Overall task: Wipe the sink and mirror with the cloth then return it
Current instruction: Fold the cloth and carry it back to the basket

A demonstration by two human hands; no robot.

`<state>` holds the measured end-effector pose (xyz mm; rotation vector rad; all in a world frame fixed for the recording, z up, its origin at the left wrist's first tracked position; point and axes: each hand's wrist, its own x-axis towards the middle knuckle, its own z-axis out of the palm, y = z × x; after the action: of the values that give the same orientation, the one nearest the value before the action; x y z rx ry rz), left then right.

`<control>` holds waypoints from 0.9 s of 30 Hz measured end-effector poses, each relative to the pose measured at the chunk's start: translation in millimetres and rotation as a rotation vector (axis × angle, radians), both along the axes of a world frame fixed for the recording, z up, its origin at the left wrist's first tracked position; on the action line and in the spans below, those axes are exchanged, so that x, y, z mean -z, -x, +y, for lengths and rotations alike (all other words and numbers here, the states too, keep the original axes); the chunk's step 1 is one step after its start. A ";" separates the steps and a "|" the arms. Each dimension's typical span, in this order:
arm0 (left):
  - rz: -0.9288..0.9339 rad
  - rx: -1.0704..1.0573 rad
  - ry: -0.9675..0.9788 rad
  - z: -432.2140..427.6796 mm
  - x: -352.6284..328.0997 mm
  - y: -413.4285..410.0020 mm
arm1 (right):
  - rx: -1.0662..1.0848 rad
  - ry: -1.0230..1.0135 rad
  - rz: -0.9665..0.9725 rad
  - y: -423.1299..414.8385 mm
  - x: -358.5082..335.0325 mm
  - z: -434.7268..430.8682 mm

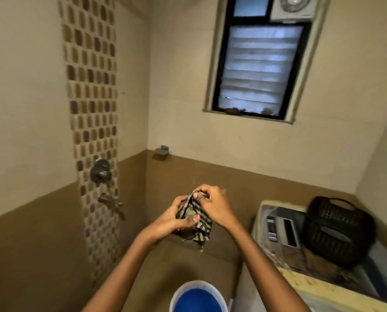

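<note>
A striped dark-and-tan cloth (pixel 197 224) is bunched up in front of me at chest height, its loose end hanging down. My left hand (pixel 176 216) grips its left side with the thumb pressed on the fabric. My right hand (pixel 212 202) pinches the top edge from the right. Both hands are held out over a blue bucket. No sink or mirror is in view.
A blue bucket (pixel 198 297) with a white rim stands below my arms. A washing machine (pixel 285 235) with a black plastic basket (pixel 336 230) on top fills the right. A shower valve (pixel 100 171) and tap (pixel 111 204) are on the left wall. A louvred window (pixel 260 68) is above.
</note>
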<state>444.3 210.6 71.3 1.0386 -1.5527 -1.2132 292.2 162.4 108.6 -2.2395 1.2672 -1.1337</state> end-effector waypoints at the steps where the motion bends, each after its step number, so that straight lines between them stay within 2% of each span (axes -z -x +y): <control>1: -0.068 -0.013 0.040 -14.1 0.3 23.4 | 0.045 0.000 0.024 23.3 -2.6 -8.6; 4: -0.219 -0.099 0.167 -54.2 0.8 82.3 | 0.157 -0.016 0.108 103.5 -12.6 -33.1; 8: -0.275 0.054 0.207 -105.2 -1.0 139.6 | 0.236 -0.074 0.311 212.0 -27.5 -48.1; 11: -0.339 0.123 0.228 -141.9 -9.1 187.7 | 0.229 -0.184 0.375 275.6 -33.2 -50.3; 16: -0.328 0.270 0.284 -189.0 -23.0 270.6 | 0.297 -0.266 0.248 354.9 -31.9 -49.8; 21: -0.215 0.320 0.213 -222.5 -7.9 349.7 | 0.409 -0.291 0.075 422.8 -17.8 -61.4; 27: -0.223 0.215 0.119 -265.7 24.4 419.3 | 0.562 -0.288 0.004 475.8 22.6 -97.6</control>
<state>25.1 -55.1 46.9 0.9739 -1.9269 -1.1618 -183.6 64.8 86.0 -1.7217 1.9932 -1.0282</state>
